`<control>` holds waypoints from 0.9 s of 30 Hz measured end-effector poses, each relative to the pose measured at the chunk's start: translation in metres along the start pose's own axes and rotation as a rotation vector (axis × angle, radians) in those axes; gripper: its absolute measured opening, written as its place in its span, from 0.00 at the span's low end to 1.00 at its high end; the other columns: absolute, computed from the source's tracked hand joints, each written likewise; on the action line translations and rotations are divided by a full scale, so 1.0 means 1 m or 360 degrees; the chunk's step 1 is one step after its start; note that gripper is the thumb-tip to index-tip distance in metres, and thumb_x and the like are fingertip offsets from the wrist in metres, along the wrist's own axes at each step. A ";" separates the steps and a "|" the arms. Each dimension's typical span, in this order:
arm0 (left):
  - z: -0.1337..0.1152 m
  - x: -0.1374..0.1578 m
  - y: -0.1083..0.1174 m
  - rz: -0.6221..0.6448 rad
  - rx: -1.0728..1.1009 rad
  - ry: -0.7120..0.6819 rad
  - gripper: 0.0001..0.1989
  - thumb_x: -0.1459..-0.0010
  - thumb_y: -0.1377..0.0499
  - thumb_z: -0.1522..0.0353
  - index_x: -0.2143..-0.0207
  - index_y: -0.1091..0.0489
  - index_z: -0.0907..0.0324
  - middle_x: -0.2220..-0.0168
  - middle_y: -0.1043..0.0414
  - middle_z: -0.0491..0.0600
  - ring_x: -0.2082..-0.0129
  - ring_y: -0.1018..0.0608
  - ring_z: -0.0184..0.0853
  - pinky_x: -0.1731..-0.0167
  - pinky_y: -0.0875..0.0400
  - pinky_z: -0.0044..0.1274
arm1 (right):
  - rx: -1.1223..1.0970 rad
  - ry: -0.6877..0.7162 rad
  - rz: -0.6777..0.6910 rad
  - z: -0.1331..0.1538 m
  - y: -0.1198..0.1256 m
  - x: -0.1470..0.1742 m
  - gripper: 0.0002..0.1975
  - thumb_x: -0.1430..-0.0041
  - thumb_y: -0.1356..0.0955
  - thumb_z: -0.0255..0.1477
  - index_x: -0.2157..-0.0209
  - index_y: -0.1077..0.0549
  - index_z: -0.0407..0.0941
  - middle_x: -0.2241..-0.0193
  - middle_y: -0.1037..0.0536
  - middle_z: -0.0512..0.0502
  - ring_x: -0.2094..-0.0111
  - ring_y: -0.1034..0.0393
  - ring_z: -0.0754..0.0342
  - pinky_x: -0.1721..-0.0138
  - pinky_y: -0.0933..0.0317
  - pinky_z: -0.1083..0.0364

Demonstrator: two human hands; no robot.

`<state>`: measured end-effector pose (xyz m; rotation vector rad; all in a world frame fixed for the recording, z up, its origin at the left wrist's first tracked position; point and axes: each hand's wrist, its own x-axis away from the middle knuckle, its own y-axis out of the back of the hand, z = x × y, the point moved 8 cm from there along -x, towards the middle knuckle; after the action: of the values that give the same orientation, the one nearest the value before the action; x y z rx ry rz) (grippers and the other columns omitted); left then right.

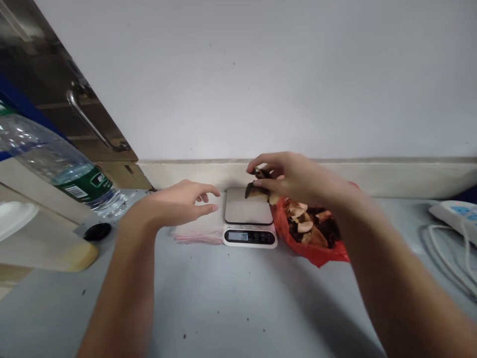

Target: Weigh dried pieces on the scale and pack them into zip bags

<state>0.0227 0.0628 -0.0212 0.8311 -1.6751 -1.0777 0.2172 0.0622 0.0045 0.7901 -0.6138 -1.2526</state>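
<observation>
In the head view, my right hand (288,171), just right of centre in the frame, pinches a few dark, curled dried slices (257,190) between thumb and fingers. I hold them above the upper right part of the plate (248,206) of a small white scale (274,242). The display (243,236) seems to read 0.0, so I judge that no weight bears on the plate.

My left hand (182,203), left of centre, holds nothing: thumb and fingers are spread apart, pointing toward the scale, above a flat pile of thin clear plastic (199,236) with pinkish edges.

More slices (311,231) lie in an open red bag (320,254), just beside the scale on its right, partly under my right forearm. Scale, pile and bag all stand on the grey worktop (208,303).

I take the step in hand to be bringing this pinch of slices over to the scale. As I judge it, the next move calls for lowering my right hand toward the middle of the plate, then parting thumb and fingers gently so that no piece slips off the edge, with my left hand kept off the plate so the reading stays true.
</observation>
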 end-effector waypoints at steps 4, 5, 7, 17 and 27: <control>0.014 -0.005 -0.007 0.0103 -0.0056 0.0095 0.30 0.34 0.49 0.50 0.34 0.33 0.49 0.38 0.24 0.56 0.47 0.19 0.46 0.52 0.25 0.31 | -0.0033 -0.0078 0.0225 -0.009 -0.049 -0.023 0.13 0.34 0.33 0.22 0.50 0.23 0.46 0.67 0.16 0.50 0.73 0.24 0.56 0.68 0.35 0.59; 0.015 -0.006 -0.009 0.0116 -0.0045 0.0087 0.30 0.34 0.49 0.50 0.34 0.33 0.49 0.38 0.25 0.56 0.47 0.19 0.45 0.51 0.26 0.32 | -0.0019 -0.0072 0.0252 -0.012 -0.057 -0.026 0.14 0.34 0.33 0.21 0.50 0.23 0.46 0.65 0.15 0.48 0.71 0.23 0.56 0.67 0.34 0.59; 0.015 -0.009 -0.012 0.0140 -0.0010 0.0072 0.30 0.34 0.48 0.51 0.33 0.35 0.49 0.37 0.26 0.56 0.45 0.20 0.45 0.48 0.27 0.33 | 0.0042 -0.0050 0.0271 -0.014 -0.066 -0.029 0.13 0.34 0.34 0.20 0.52 0.21 0.45 0.59 0.15 0.45 0.65 0.21 0.54 0.61 0.33 0.58; 0.011 -0.008 -0.014 0.0110 -0.0038 0.0019 0.31 0.35 0.49 0.51 0.32 0.36 0.45 0.37 0.25 0.54 0.46 0.19 0.45 0.55 0.25 0.29 | -0.0087 -0.0029 0.0315 -0.014 -0.060 -0.024 0.15 0.29 0.39 0.24 0.56 0.20 0.41 0.63 0.15 0.45 0.69 0.21 0.54 0.66 0.33 0.58; 0.014 -0.010 -0.017 0.0183 0.0014 0.0126 0.33 0.36 0.48 0.49 0.31 0.38 0.42 0.35 0.28 0.52 0.43 0.21 0.49 0.46 0.28 0.38 | -0.0120 -0.0076 0.0250 -0.023 -0.049 -0.023 0.12 0.29 0.37 0.22 0.56 0.21 0.41 0.63 0.17 0.46 0.74 0.26 0.58 0.71 0.35 0.60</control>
<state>0.0138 0.0696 -0.0427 0.7636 -1.6417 -0.9478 0.2011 0.0835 -0.0485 0.6387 -0.6513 -1.1461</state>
